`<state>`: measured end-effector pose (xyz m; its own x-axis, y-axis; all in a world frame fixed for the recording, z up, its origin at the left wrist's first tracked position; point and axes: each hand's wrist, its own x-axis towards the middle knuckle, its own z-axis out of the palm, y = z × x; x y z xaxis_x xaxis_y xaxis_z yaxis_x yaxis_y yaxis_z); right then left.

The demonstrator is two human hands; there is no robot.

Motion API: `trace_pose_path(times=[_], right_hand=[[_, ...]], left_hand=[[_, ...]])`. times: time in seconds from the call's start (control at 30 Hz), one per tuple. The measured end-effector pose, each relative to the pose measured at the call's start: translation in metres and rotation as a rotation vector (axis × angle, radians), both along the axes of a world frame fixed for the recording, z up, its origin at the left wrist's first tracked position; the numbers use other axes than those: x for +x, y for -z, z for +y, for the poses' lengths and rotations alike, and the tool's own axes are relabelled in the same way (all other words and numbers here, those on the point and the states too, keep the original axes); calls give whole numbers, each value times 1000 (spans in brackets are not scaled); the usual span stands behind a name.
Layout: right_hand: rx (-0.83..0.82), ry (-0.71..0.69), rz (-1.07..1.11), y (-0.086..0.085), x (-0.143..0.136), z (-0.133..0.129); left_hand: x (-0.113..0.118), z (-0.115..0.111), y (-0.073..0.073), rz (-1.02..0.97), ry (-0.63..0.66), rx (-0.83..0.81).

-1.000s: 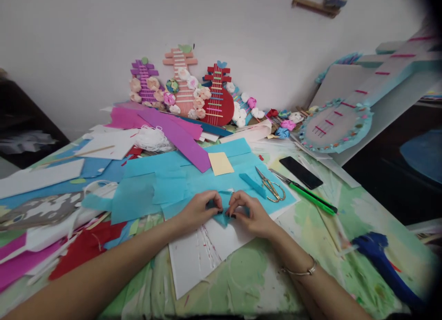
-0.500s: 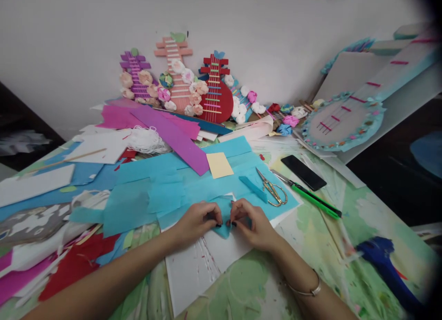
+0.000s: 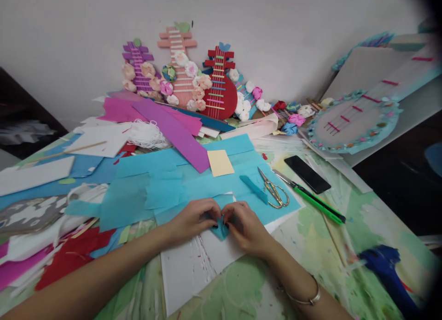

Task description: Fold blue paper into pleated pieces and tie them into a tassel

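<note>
My left hand and my right hand meet over a small folded piece of light blue paper, fingertips pinching it from both sides. The piece lies partly on a white board at the table's near edge. Most of it is hidden under my fingers. Just beyond my hands spread large sheets of light blue tissue paper. A small blue paper strip rests on them, next to gold-handled scissors.
A green utility knife and a black phone lie to the right. A yellow paper square, purple and pink paper strips and guitar-shaped crafts fill the back. A blue glue gun sits near right.
My two hands have drawn closer together over the blue paper piece, fingertips now touching. The view has shifted slightly.
</note>
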<state>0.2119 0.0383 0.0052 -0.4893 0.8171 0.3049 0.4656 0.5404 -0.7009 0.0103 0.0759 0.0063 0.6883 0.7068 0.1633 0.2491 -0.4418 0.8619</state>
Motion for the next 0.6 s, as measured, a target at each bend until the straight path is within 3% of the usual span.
trace_pose_path(times=[0.23,0.43,0.6], right_hand=[[-41,-33,-29,1,-1,1],[-102,40,34,5,1,7],[-44,25,101,12,6,13]], left_hand=[[-1,-2,1,17,-42,4],[-2,0,1,-30,-56,81],[-11,6,0,6,35,86]])
